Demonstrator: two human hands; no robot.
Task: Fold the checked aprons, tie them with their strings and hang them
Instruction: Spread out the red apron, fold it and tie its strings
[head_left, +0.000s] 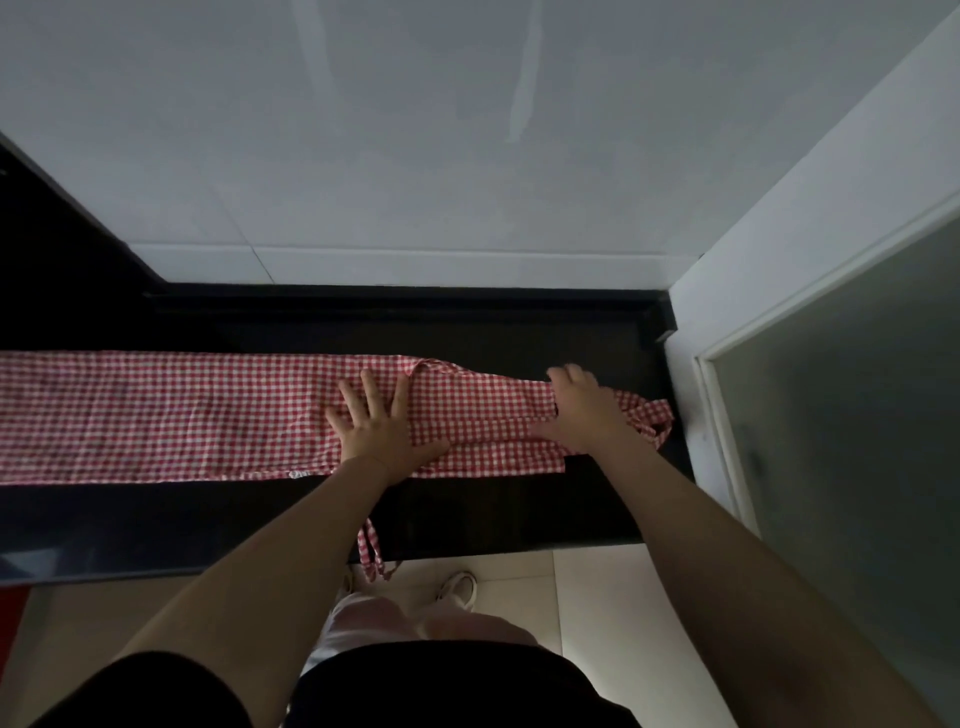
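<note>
Dim kitchen corner, pale tiled wall (415, 156) behind, frosted glass door (841, 415) at right. Glossy black stone desk (493, 514) carried the red-and-white checked cotton apron (156, 415), folded into a long narrow band running from the left frame edge almost to the desk's right end. Left hand (376, 423) lay flat on the band's middle, fingers spread, pressing, gripping nothing. Right hand (584, 410) rested on the narrow bib end, fingers curled over the far edge; whether it pinched cloth I could not tell. Neck loop (649, 415) bunched just beside the right hand. One checked string (371, 551) hung off the desk's front edge toward the floor.

Risks, my read: slick surface lets the band slide and layers skew on the next fold; hanging string could snag or drag the fold open; loop might get trapped inside.
</note>
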